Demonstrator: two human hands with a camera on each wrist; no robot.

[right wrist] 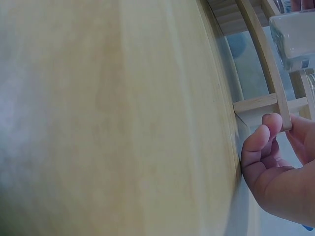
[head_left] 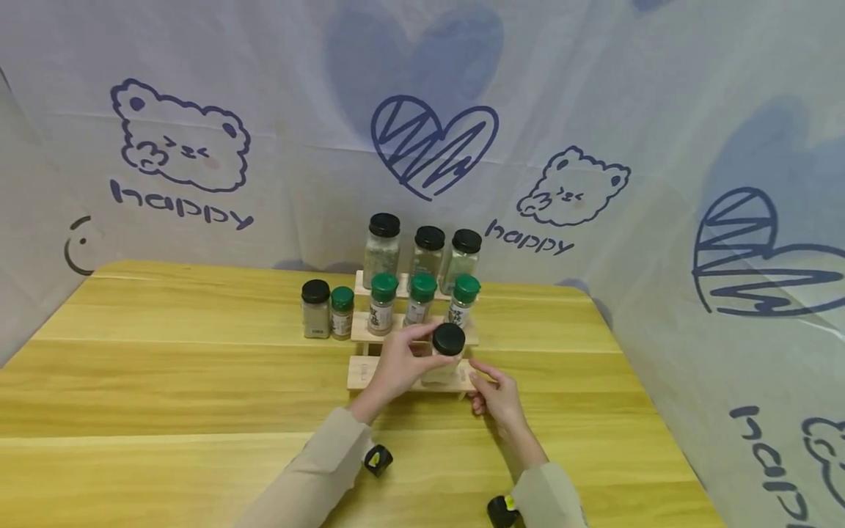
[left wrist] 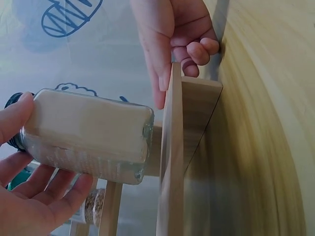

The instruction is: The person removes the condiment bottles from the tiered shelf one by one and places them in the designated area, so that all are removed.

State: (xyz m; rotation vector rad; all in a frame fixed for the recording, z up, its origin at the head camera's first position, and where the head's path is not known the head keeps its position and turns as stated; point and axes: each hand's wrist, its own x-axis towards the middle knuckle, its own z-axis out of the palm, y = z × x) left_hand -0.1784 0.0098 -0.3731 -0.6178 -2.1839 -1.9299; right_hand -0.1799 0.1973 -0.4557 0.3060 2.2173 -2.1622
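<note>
A clear jar with a black cap (head_left: 448,353) is gripped by my left hand (head_left: 422,350) just above the lowest step of a three-step wooden rack (head_left: 370,372). In the left wrist view the jar (left wrist: 88,137) shows pale powder, its base close to the rack's shelf board (left wrist: 170,162), with my left hand (left wrist: 34,162) around it. My right hand (head_left: 487,387) pinches the rack's right end, one finger along the board's front, the others curled behind it (left wrist: 189,46). The right wrist view shows that hand (right wrist: 275,172) at the rack's end (right wrist: 261,101).
Three black-capped jars (head_left: 429,253) stand on the top step and three green-capped ones (head_left: 421,299) on the middle step. Two more jars (head_left: 327,311) stand on the yellow wooden table (head_left: 165,381) left of the rack. Printed cloth walls close in behind and at the right.
</note>
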